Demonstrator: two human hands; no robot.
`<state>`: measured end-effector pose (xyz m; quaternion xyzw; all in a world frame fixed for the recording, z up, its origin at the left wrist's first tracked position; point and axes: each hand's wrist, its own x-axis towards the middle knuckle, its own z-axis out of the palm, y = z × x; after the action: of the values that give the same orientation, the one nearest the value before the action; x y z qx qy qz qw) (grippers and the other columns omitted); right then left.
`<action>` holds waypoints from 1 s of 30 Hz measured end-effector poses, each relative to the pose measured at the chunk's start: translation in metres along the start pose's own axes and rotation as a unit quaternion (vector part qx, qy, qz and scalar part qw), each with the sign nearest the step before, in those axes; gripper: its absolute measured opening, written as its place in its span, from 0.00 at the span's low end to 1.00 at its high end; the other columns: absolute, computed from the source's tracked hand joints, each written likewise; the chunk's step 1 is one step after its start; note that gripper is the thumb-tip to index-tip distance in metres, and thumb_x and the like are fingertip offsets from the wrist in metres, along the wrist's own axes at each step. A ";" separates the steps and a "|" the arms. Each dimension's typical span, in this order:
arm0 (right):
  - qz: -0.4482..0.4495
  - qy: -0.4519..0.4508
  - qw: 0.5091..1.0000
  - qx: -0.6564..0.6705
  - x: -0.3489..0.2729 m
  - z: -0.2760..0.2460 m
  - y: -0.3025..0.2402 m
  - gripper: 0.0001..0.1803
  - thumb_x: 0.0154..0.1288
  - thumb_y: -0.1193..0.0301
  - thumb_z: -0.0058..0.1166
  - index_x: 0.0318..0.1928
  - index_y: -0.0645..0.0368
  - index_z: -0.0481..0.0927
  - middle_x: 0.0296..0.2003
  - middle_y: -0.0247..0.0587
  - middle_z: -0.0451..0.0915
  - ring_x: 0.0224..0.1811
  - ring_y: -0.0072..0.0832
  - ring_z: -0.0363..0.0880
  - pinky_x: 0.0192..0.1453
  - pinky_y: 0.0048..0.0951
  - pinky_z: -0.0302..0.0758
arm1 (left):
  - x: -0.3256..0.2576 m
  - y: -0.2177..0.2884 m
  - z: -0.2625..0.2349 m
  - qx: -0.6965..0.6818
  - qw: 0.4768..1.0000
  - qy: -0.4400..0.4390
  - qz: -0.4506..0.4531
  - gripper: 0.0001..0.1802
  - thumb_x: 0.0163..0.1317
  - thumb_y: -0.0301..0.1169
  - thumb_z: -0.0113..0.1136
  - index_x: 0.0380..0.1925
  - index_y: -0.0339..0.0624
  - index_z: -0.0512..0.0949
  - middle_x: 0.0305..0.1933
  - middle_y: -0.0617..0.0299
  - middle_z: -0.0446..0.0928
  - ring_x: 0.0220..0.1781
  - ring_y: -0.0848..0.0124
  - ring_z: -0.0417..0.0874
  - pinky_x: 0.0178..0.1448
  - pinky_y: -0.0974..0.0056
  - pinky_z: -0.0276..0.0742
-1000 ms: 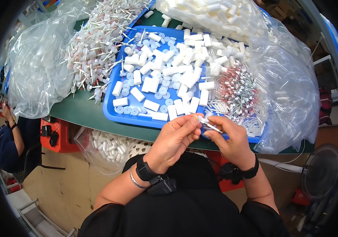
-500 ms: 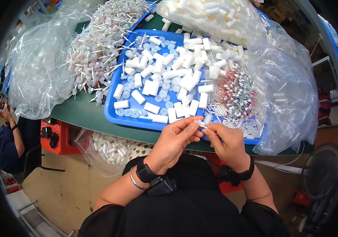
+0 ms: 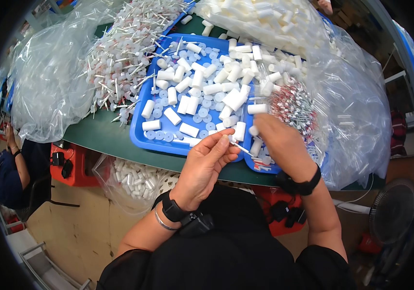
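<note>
In the head view, we look first for writing: dark printed motifs dot a pale patterned cloth [image 3: 170, 181] below the tabletop edge, too small for us to tell their shape.

Our left hand [image 3: 199, 164] is closed in a pinch, thumb against forefinger, gripping a slim white plastic-looking stick [image 3: 242, 148] by its upper end. The stick is straight and thin; a small whitish part shows at the fingertips, and the shaft slants down to the right, in front of the tray's near edge. Our right hand [image 3: 287, 147] reaches over a smaller blue plastic tray [image 3: 271, 169], its fingers curled and blurred. A small white piece [image 3: 254, 130] shows at its fingertips; we cannot tell whether the hand grips it.

Just left stands a wide blue plastic tray [image 3: 137, 133], with chunky white cylinders [image 3: 172, 116] strewn among flat, round, translucent discs [image 3: 159, 136]. Beyond our right hand lies a dense heap of thin red, white and grey pieces [image 3: 291, 104], beside a clear crinkled plastic bag [image 3: 352, 111]. A large pile of white sticks with translucent discs [image 3: 115, 72] spreads to the left on the dark green tabletop [image 3: 105, 140]. Behind the trays, we see a clear bag full of off-white cylinders [image 3: 265, 19].
</note>
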<state>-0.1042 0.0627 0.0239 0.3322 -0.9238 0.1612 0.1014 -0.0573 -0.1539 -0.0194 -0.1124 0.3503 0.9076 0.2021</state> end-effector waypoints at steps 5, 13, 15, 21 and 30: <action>0.083 -0.005 0.982 0.167 -0.023 -0.011 -0.014 0.16 0.70 0.76 0.58 0.57 0.63 0.78 0.41 0.48 0.81 0.39 0.45 0.83 0.42 0.38 0.79 | -0.001 0.003 0.006 -0.010 1.000 -0.018 -0.008 0.22 0.77 0.35 0.57 0.63 0.32 0.75 0.51 0.58 0.83 0.49 0.74 0.85 0.58 0.69 0.81; 0.313 -0.056 0.756 0.572 -0.041 -0.009 -0.032 0.17 0.78 0.72 0.54 0.62 0.66 0.76 0.38 0.34 0.82 0.33 0.15 0.79 0.37 0.20 0.79 | -0.004 -0.004 0.015 0.135 0.987 -0.078 0.029 0.18 0.78 0.33 0.55 0.60 0.33 0.77 0.55 0.57 0.83 0.48 0.74 0.84 0.58 0.68 0.80; 0.329 -0.053 0.707 0.624 -0.042 -0.009 -0.029 0.19 0.78 0.72 0.53 0.64 0.66 0.75 0.38 0.35 0.82 0.31 0.16 0.79 0.38 0.20 0.80 | -0.006 -0.004 0.016 0.186 0.978 -0.085 0.047 0.17 0.78 0.32 0.55 0.59 0.34 0.78 0.55 0.57 0.83 0.48 0.74 0.84 0.57 0.68 0.80; 0.251 -0.005 0.854 0.456 -0.048 -0.010 -0.035 0.15 0.75 0.74 0.57 0.59 0.62 0.81 0.39 0.38 0.84 0.31 0.18 0.82 0.36 0.20 0.80 | -0.003 -0.003 0.017 0.157 0.984 -0.086 0.010 0.16 0.77 0.33 0.57 0.56 0.32 0.79 0.51 0.60 0.83 0.48 0.75 0.83 0.57 0.69 0.79; 0.102 0.014 0.964 0.244 -0.043 -0.013 -0.028 0.16 0.68 0.77 0.60 0.56 0.64 0.80 0.39 0.47 0.84 0.34 0.40 0.86 0.40 0.35 0.83 | 0.000 -0.007 0.015 0.098 0.989 -0.076 -0.082 0.17 0.77 0.36 0.57 0.55 0.34 0.78 0.48 0.61 0.83 0.44 0.75 0.85 0.50 0.70 0.81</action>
<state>-0.0519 0.0721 0.0301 0.2490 -0.8839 0.3957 0.0130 -0.0553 -0.1395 -0.0125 -0.0511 0.4112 0.8550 0.3120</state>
